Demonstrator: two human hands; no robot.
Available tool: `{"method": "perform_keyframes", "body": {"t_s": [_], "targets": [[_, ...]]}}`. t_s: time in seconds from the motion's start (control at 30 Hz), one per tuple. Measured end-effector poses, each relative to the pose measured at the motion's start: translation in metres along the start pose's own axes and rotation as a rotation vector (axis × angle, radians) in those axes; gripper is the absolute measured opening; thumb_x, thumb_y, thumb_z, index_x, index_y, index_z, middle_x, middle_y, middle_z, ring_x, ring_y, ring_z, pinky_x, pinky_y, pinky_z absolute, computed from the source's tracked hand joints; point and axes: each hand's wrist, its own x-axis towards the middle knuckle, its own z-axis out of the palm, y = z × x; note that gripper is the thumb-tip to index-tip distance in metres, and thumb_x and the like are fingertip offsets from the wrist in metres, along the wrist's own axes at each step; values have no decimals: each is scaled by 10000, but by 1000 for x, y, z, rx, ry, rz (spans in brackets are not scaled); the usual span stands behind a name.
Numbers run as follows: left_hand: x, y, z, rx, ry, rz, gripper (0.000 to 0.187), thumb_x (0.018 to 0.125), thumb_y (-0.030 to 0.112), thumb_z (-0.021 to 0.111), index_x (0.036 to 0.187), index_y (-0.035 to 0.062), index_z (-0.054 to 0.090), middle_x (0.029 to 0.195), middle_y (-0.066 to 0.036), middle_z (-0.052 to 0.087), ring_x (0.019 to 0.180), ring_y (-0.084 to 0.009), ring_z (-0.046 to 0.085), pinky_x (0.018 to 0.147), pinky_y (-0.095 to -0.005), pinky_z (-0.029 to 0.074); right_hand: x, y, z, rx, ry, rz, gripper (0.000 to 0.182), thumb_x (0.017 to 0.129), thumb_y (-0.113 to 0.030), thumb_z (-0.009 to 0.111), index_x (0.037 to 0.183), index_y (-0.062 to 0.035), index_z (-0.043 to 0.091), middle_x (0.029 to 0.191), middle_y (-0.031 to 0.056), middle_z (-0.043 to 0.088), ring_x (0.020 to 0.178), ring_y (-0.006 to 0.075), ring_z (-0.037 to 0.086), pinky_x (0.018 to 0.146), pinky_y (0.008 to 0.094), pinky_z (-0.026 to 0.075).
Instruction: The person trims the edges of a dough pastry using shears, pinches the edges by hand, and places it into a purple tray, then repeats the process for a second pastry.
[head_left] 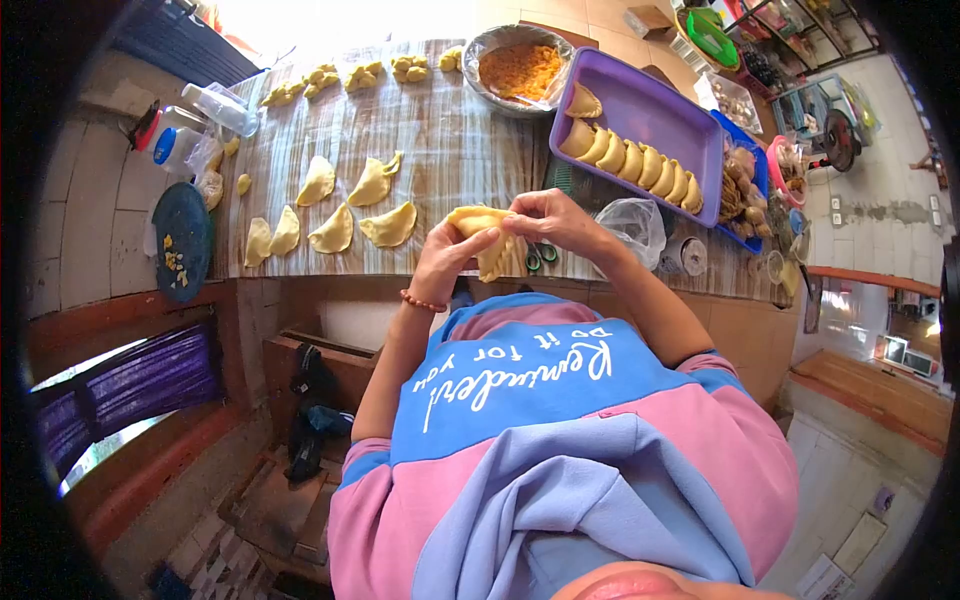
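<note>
My left hand, with a beaded bracelet at the wrist, is closed around one side of a half-moon pastry just above the table's near edge. The fingers of my right hand pinch the pastry's edge at its other end. Part of the dough is hidden behind my fingers. To the left, several folded half-moon pastries lie on the table. A purple tray at the right holds a row of pastries with crimped edges.
Behind my hands stands a lined bowl of orange filling. Small dough lumps line the table's far side. Green-handled scissors and a clear plastic bag lie near my right hand. A blue round board is at left.
</note>
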Motion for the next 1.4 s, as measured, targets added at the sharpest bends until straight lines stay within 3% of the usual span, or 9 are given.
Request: {"method": "perform_keyframes", "body": {"t_s": [0.2,0.3,0.33,0.43,0.63,0.73,1.13,1.23,1.4], "targets": [[4,-1,-1,-16,24,29,308,840,138,670,1110,29,568,994,-73,654,839,-159,655,656,-318,578,3,-2,-2,146,-51,22,255,880,-264,632,819,-16,621,646,-41,529,583,26,455,511,199,363],[5,-2,-1,1,33,38,315,831,120,677,1109,29,562,990,-75,654,836,-165,656,648,-332,584,4,2,-2,-82,-12,-3,260,871,-264,627,859,-4,638,677,-10,577,631,61,488,564,244,406],[6,-2,-1,8,31,37,317,829,114,679,1110,28,559,989,-76,654,836,-168,656,646,-335,586,3,3,3,-75,26,-27,234,890,-240,610,821,-17,616,636,-43,519,583,26,445,506,205,356],[4,5,5,-41,49,-14,294,818,76,691,1079,4,578,997,-70,651,865,-132,639,711,-265,542,2,4,3,-99,55,-43,236,892,-240,607,813,-18,612,630,-43,513,578,31,451,501,209,353],[7,8,7,-5,31,-23,290,818,89,695,1075,13,584,981,-61,655,846,-123,640,697,-258,543,-7,1,-5,323,-28,38,230,896,-241,605,841,-19,628,632,-36,530,581,40,482,522,206,387],[8,9,6,16,-8,-72,293,816,95,699,1075,21,586,971,-54,656,834,-116,639,685,-247,537,-7,3,-12,82,-52,32,233,896,-247,607,876,-17,641,658,-33,550,602,40,493,541,203,402],[9,3,11,40,-64,76,319,844,101,661,1130,40,536,996,-44,641,848,-118,639,628,-252,554,-10,-6,-6,103,9,11,240,889,-256,620,879,-17,642,687,-47,549,606,21,464,534,188,373],[4,7,13,31,-37,90,315,846,96,658,1129,34,535,1001,-47,639,847,-118,637,639,-248,548,-6,-2,-8,121,-37,25,236,891,-245,616,877,-11,638,683,-45,548,609,19,456,529,191,367],[4,4,13,105,-19,144,294,844,80,662,1102,14,538,985,-46,635,861,-101,616,718,-235,518,-3,2,-1,-128,54,-91,245,886,-241,605,872,2,638,693,-22,582,644,39,480,576,229,400]]}}
